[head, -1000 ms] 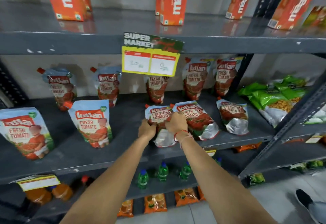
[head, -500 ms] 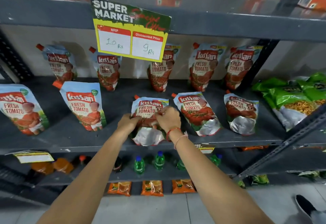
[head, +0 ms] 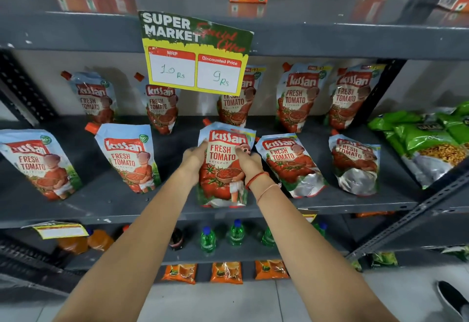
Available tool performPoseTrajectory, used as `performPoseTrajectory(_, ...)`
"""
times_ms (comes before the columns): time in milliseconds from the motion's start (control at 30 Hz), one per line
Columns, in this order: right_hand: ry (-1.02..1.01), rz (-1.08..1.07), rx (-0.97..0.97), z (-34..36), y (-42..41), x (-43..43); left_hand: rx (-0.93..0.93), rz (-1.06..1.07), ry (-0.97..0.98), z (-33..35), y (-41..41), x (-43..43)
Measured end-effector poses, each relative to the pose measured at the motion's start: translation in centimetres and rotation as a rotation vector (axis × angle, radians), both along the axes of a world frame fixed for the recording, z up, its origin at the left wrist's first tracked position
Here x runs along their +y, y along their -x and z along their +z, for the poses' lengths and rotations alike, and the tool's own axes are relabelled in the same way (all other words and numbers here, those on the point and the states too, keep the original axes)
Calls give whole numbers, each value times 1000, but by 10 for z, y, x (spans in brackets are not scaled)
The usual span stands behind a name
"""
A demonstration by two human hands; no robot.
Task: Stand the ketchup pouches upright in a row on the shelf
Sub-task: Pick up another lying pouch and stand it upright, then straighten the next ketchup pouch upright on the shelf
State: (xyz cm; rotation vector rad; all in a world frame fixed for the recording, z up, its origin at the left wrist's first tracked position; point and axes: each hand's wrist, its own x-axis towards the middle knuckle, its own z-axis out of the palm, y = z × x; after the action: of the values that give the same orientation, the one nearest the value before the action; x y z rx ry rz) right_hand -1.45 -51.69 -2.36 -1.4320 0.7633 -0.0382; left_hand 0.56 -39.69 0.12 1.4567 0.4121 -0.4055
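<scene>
The grey shelf (head: pixel 101 195) carries Kissan pouches in two rows. Your held ketchup pouch (head: pixel 223 169) stands upright at its front edge, long axis vertical, spout up-left. Your left hand (head: pixel 194 159) and right hand (head: pixel 247 163) clamp its sides. Just right, a leaning pouch (head: pixel 289 164) crowds it; the price sign (head: pixel 195 52) hangs above.

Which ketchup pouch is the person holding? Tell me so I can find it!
Find the yellow price sign hanging off the upper shelf. Straight below it, at the front of the middle shelf, is the held pouch, with the left hand and right hand on its sides. The two pouches to its right lie back showing silver bottoms; this one stands straight.
</scene>
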Motion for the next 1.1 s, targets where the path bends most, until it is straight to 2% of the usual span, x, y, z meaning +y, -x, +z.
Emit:
performPoseTrajectory(133, -17, 23, -254, 32, 5, 0, -282, 97, 98, 25, 8, 3)
performPoseTrajectory(267, -20, 82, -503, 69, 9, -7, -538, 108, 103, 38, 12, 12)
performPoseTrajectory(333, -36, 113, -606, 78, 8, -15, -589, 124, 113, 34, 11, 16)
performPoseTrajectory(400, 40, 146, -680, 85, 5, -23, -617, 123, 111, 31, 12, 19)
performPoseTrajectory(567, 256, 271, -670, 92, -7, -28, -617, 175, 107, 23, 10, 24)
performPoseTrajectory(700, 248, 322, -689, 87, -4, -44, -636, 202, 32, 19, 12, 17)
performPoseTrajectory(733, 237, 310, -677, 84, 0, -52, -663, 237, -17, 15, 16, 14)
performPoseTrajectory(833, 246, 232, -601, 71, 14, -82, -857, 459, -326, -1, 43, -3)
performPoseTrajectory(900, 425, 163, -426, 58, 20, -110, -960, 498, -355, -8, 70, -27)
performPoseTrajectory(967, 771, 182, -96, 35, 22, -141, -1013, 334, -278, -16, 89, -54)
performPoseTrajectory(1000, 854, 219, 54, 24, 24, -153, -1014, 226, -258, -21, 92, -68)
performPoseTrajectory(1033, 884, 263, 153, 15, 26, -161, -990, 124, -252, -25, 92, -80)
performPoseTrajectory(1100, 854, 333, 198, 3, 28, -165, -834, -4, -242, -33, 84, -99)
